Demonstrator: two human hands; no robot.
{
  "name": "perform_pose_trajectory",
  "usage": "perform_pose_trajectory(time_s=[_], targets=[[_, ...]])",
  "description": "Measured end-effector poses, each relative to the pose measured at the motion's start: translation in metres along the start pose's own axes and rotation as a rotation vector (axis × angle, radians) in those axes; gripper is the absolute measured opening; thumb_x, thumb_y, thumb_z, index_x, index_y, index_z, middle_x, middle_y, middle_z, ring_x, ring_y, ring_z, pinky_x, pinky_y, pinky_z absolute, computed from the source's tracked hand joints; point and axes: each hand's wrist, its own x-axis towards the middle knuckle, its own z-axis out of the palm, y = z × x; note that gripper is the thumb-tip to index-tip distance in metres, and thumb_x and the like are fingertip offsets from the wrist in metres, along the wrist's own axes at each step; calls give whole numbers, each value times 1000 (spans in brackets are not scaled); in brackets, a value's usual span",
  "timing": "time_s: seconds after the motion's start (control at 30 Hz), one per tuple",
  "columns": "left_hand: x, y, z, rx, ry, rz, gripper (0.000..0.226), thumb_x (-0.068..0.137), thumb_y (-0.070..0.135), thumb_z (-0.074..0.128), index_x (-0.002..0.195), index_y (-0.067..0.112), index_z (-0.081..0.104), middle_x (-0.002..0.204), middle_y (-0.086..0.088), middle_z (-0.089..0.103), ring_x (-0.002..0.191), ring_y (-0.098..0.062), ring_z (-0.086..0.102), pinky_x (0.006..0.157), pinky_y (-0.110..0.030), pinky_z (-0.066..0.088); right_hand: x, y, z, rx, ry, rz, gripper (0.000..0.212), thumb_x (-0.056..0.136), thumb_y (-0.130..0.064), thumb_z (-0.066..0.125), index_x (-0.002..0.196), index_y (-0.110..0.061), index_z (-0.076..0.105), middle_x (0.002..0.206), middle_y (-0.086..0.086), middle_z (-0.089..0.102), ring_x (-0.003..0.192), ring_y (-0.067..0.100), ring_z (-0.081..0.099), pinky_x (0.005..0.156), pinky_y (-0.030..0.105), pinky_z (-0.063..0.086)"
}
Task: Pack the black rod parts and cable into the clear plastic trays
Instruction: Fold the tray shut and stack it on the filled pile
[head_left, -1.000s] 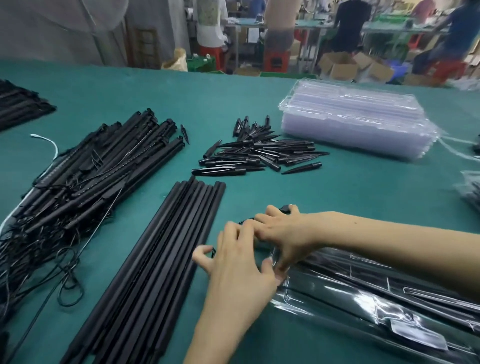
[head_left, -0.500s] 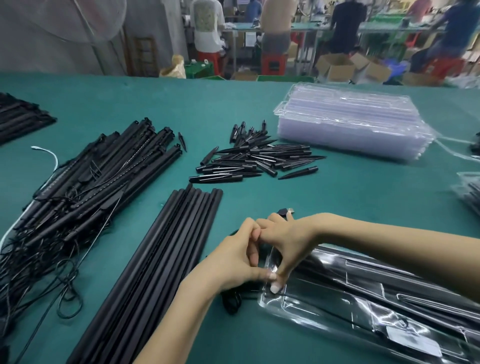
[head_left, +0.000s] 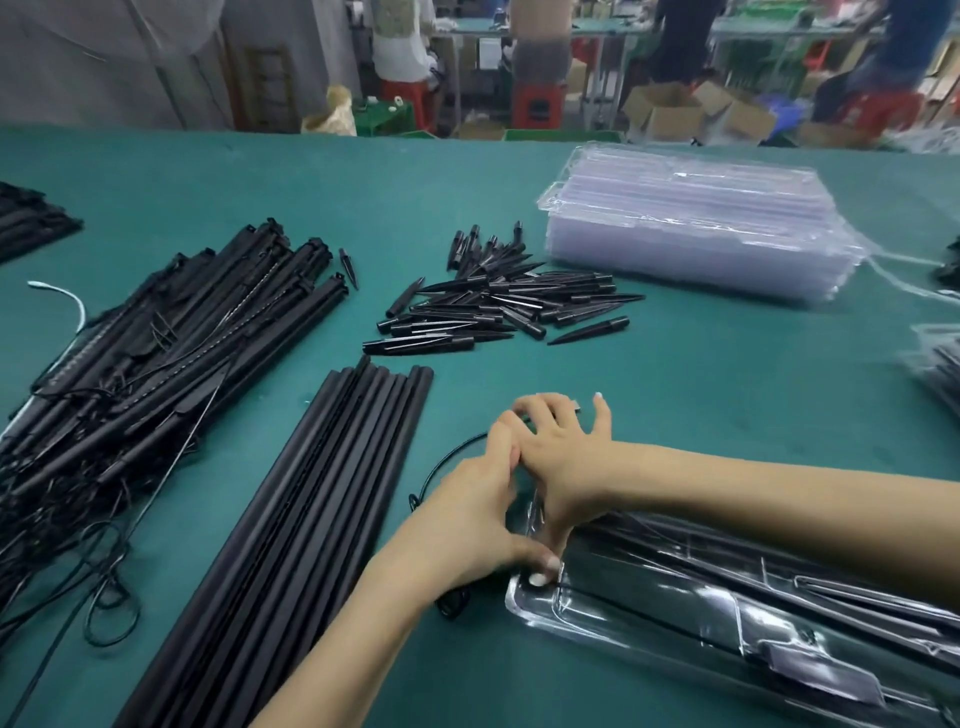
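A clear plastic tray (head_left: 727, 639) lies at the lower right with long black rod parts in it. Both hands work at its left end. My left hand (head_left: 467, 519) presses its thumb onto the tray's corner, fingers stretched up against the other hand. My right hand (head_left: 566, 452) lies over the tray's end with fingers spread and its thumb pointing down to the same corner. A thin black cable (head_left: 436, 470) loops out to the left of the hands, and a small coil of it (head_left: 453, 604) shows under my left wrist.
A row of long black rods (head_left: 311, 519) lies left of the hands, beyond it a heap of rods with tangled cables (head_left: 156, 353). Black spikes (head_left: 493, 312) lie in a pile mid-table. A stack of empty clear trays (head_left: 701, 234) stands behind. Packed trays (head_left: 940, 374) sit at the right edge.
My left hand has turned from lying flat to pressing its thumb on the tray corner. My right hand's fingers have spread out. The cable loop now shows left of the hands.
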Motion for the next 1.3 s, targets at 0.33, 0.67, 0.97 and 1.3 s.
perform_pose_trajectory(time_s=[0.33,0.67,0.97,1.3], targets=[[2,-2,12,174,-96,-151,51,78,42,73,103,24,32,78,12,45,70,-9,45,61,-27,37,-2,-5,5,20,88,-126,108,44,-28,92,128,-31,24,136,0,13,135,19,2,99,77,1],[-15,9,-7,283,-47,-266,51,65,70,67,87,26,56,75,12,59,72,-10,57,59,-25,39,-24,15,-10,276,81,-184,100,63,-32,87,140,-44,24,141,-1,29,134,20,22,109,65,6],[-13,18,-7,83,-143,-263,27,80,42,70,67,22,56,61,10,59,53,-1,49,55,-18,39,-130,132,27,693,714,38,20,83,-27,68,103,-30,64,109,-16,63,107,1,57,84,-3,29],[-16,29,-5,-403,-213,-369,19,89,8,65,95,7,47,69,-3,72,51,-7,60,50,-15,44,-203,211,137,488,840,374,27,92,-62,33,104,-54,56,105,-29,59,101,3,56,89,19,40]])
